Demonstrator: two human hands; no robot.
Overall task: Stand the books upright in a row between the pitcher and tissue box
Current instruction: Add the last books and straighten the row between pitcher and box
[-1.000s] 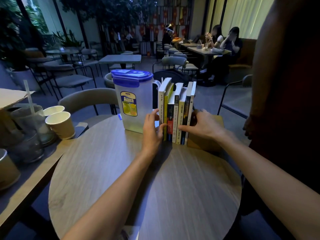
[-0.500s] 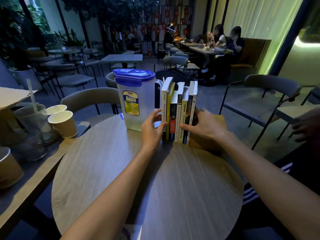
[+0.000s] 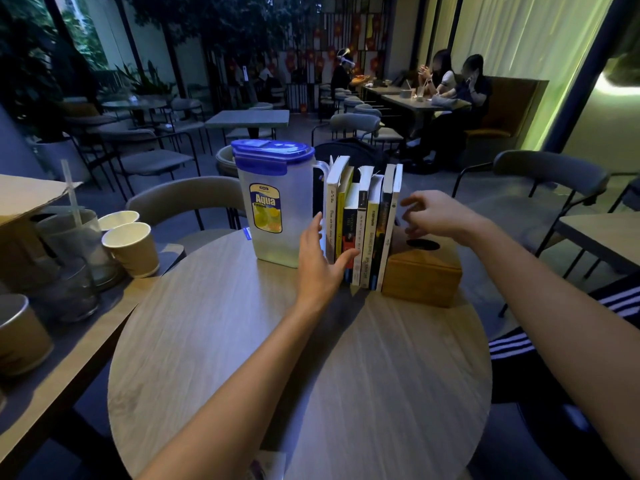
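Note:
Several books (image 3: 363, 223) stand upright in a row at the far side of a round wooden table (image 3: 298, 368). Left of them is a clear plastic pitcher (image 3: 277, 206) with a blue lid. Right of them sits a wooden tissue box (image 3: 424, 270), with the last book leaning on it. My left hand (image 3: 320, 261) is open in front of the leftmost books, thumb touching a spine low down. My right hand (image 3: 433, 214) hovers open above the tissue box, just clear of the rightmost book.
Paper cups (image 3: 130, 245) and plastic cups with a straw (image 3: 72, 237) crowd a second table on the left. A grey chair (image 3: 187, 202) stands behind the round table. A person in striped trousers (image 3: 512, 344) is at the right edge. Seated people (image 3: 460, 88) are far back.
Both hands have come off the books: the right hand lifted away and uncovered the tissue box, and the left hand opened. The person standing at the right has moved out of the way.

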